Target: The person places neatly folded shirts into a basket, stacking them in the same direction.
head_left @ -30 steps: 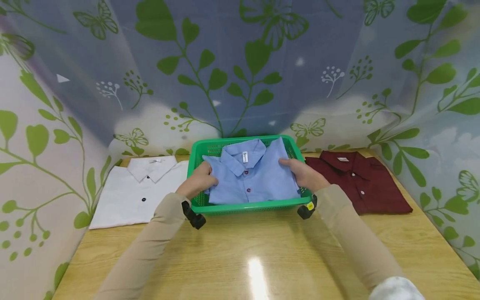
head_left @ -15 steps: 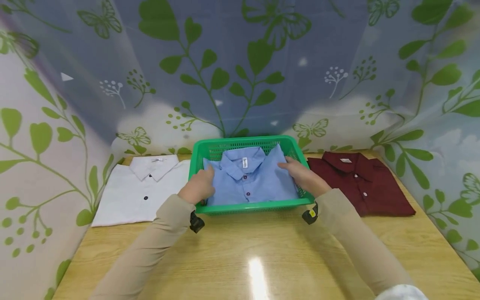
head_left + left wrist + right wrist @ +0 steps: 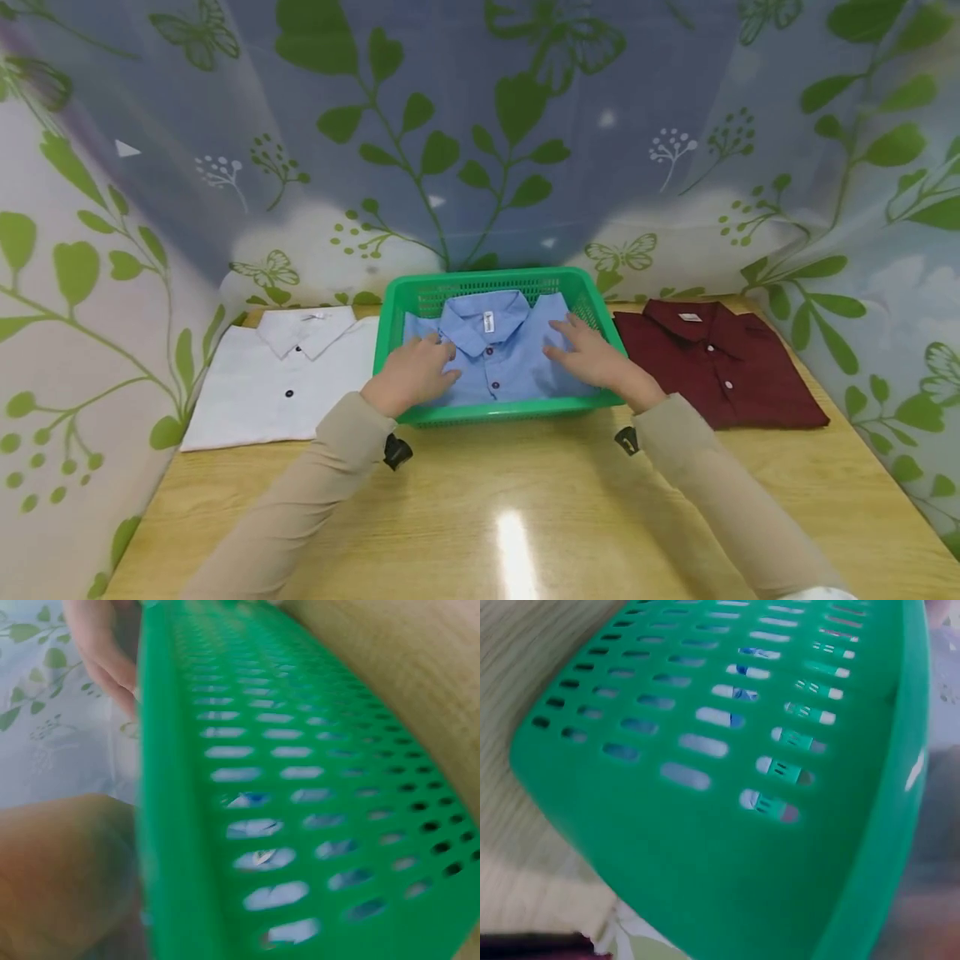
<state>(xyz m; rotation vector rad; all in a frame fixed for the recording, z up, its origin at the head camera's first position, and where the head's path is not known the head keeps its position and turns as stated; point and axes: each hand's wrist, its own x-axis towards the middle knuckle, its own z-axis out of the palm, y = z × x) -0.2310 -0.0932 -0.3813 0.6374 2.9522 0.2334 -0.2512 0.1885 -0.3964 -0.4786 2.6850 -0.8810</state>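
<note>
- Blue shirt (image 3: 513,362): just one, folded, collar towards the back, lying in the one green basket (image 3: 502,412); I count two dark buttons.
- Two hands over it, both released, fingers spread: the left hand (image 3: 415,372) above its left part, the right hand (image 3: 592,357) above its right. Whether fingertips touch cloth, I can't tell.
- Two more folded shirts flank the basket: one white shirt (image 3: 273,387) on the person's left, one maroon shirt (image 3: 723,362) on the right.
- Everything sits on a pale wood-grain table (image 3: 480,500), against hangings (image 3: 465,217) printed with green leaves and butterflies.
- The blue collar's white label (image 3: 489,322) bears marks too small to read; the maroon collar's pale label (image 3: 689,317) likewise.
</note>
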